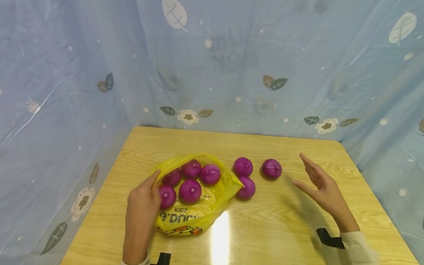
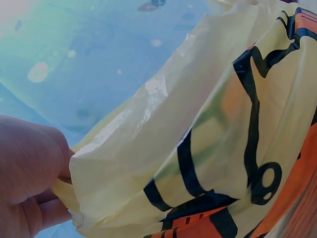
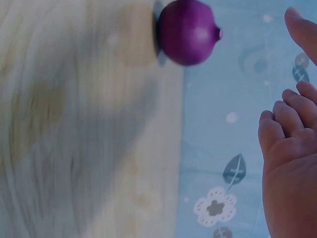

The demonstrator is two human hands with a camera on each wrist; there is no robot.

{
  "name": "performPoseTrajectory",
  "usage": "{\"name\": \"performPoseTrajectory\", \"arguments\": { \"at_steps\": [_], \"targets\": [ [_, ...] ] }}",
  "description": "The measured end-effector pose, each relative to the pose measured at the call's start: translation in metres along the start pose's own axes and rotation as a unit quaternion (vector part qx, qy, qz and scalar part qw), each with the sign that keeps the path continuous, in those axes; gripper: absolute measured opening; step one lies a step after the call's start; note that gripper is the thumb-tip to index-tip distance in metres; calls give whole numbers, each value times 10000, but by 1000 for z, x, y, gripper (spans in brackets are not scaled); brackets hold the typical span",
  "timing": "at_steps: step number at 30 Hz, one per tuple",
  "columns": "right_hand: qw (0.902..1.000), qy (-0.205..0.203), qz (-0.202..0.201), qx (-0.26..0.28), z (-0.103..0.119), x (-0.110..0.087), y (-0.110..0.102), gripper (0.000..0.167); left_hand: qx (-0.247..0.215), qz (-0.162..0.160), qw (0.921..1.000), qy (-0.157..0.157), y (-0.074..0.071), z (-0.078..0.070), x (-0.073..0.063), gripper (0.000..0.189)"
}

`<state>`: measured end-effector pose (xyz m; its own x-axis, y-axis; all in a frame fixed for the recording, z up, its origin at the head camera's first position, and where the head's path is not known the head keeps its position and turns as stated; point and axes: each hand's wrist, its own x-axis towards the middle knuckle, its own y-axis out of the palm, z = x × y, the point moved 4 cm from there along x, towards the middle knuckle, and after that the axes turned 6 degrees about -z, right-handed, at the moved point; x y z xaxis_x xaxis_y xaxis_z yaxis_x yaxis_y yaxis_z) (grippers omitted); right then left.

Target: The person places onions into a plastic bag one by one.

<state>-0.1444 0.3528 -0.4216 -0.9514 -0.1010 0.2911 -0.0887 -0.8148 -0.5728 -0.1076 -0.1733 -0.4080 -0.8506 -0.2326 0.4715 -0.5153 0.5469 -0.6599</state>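
Observation:
A yellow plastic bag (image 1: pixel 208 200) with dark lettering lies with its mouth spread wide, several red onions (image 1: pixel 190 191) inside it. My left hand (image 1: pixel 142 202) pinches the bag's left rim between thumb and fingers; the left wrist view shows the film (image 2: pixel 148 119) stretching away from that grip. Just right of the bag lie two onions, one farther back (image 1: pixel 243 167) and a nearer one (image 1: pixel 246 188) partly covered by the bag's edge. Another onion (image 1: pixel 271 169) sits alone to their right. Beyond it, my right hand (image 1: pixel 322 184) hovers over the table, thumb and fingers apart, holding nothing.
A light wooden table (image 1: pixel 275 228) carries everything. Blue curtains (image 1: pixel 232 92) printed with leaves and flowers hang behind the table and along both sides. Black straps (image 1: pixel 329 241) show at the wrists.

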Motion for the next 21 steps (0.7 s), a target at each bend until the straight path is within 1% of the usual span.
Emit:
{"name": "performPoseTrajectory", "arguments": {
  "at_steps": [4, 7, 15, 21],
  "targets": [
    [9999, -52, 78, -73, -9, -2, -4, 92, -15, -11, 10000, 27, 0, 1, 1, 36],
    [9998, -86, 188, -44, -17, 0, -2, 94, -7, -38, 10000, 50, -1, 1, 1, 36],
    [9987, -47, 497, -22, -31, 12, 16, 92, -11, -42, 10000, 20, 0, 4, 0, 36],
    [9979, 11, 641, -92, -35, 23, 30, 91, -54, -116, 9998, 127, 0, 4, 0, 35]
  ]
}}
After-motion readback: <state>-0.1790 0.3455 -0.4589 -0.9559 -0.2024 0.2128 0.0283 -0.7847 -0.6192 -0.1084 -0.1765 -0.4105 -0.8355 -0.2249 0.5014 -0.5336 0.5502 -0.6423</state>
